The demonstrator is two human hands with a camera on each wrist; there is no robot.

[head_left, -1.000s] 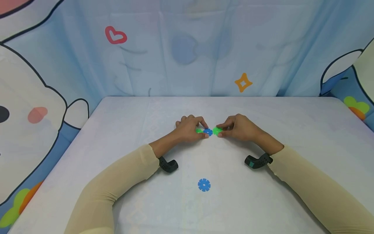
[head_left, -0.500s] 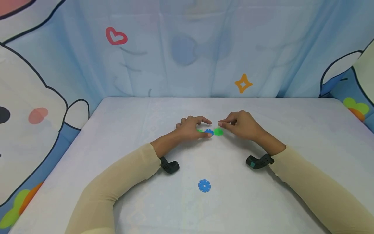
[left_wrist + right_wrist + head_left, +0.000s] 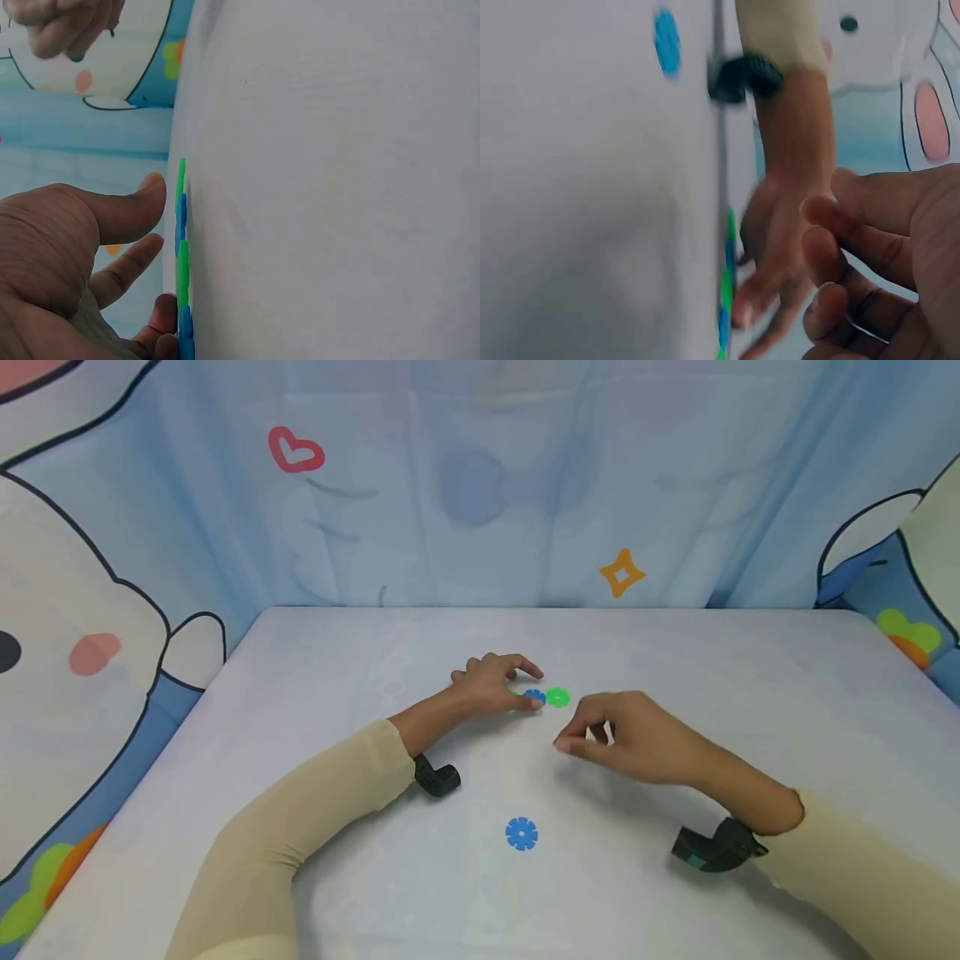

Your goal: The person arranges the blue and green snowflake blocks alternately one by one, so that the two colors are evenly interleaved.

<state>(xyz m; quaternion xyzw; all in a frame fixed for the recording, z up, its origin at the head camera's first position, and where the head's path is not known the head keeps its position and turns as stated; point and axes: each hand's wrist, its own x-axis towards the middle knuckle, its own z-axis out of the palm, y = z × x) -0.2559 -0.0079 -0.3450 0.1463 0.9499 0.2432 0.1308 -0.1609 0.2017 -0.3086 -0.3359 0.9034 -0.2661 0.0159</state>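
Notched plastic snowflake discs, alternating green and blue, lie in a row on the table. Above this row my left hand [image 3: 491,683] is spread, its thumb by a blue disc [image 3: 535,697] and its index finger stretched over the far side. A green disc [image 3: 558,697] forms the right end; the hand hides the left part. Edge-on in the left wrist view, the row shows a green disc [image 3: 184,274] among blue ones. My right hand [image 3: 637,739] hangs in the air right of the row, fingers loosely bent and holding nothing. Nearer me lies a separate blue disc [image 3: 522,833].
The white-covered table [image 3: 375,877] reaches back to a light blue printed curtain [image 3: 480,485]. Each wrist wears a black camera mount, the left one [image 3: 437,778] and the right one [image 3: 718,847] low over the cloth.
My right hand has let go of the green end disc, lifted off and swung toward me. The left hand's thumb and index finger have spread apart; that hand has otherwise stayed put.
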